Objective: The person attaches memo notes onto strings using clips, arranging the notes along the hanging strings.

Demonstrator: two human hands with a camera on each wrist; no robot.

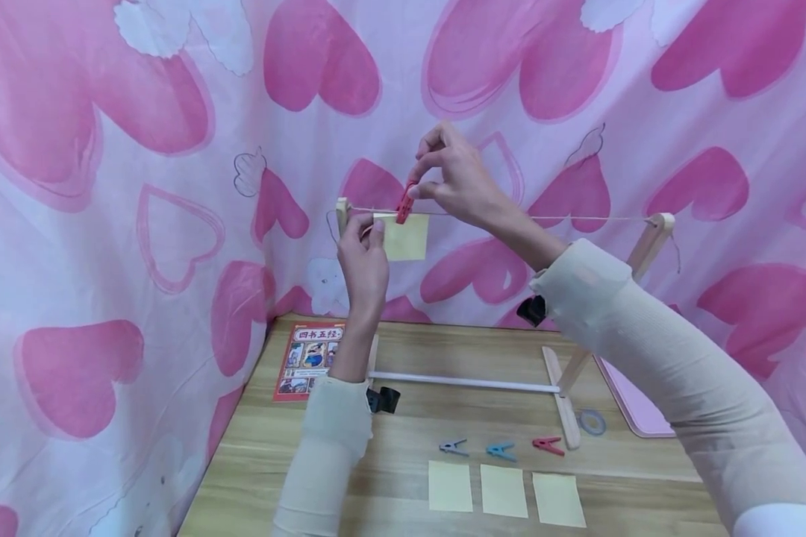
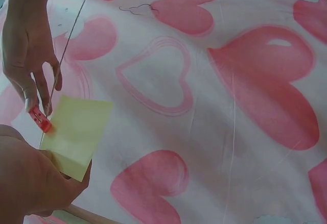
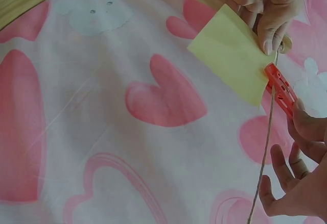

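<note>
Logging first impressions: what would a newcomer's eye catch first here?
Heart-patterned pink fabric fills the background. Before it, the right hand pinches a red clothespin at the top edge of a yellow note, by a string; the left hand holds the note's left side.

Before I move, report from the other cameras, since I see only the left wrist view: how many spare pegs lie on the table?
Observer: Three spare pegs lie in a row on the table.
Operator: Tell me what is just in front of them, on the near side.
Observer: Three yellow squares of paper, side by side.
Operator: Now say which end of the string the held sheet is closer to.
Observer: The head view shows the held sheet on the string, close to the wooden post on the left and far from the other one.
</note>
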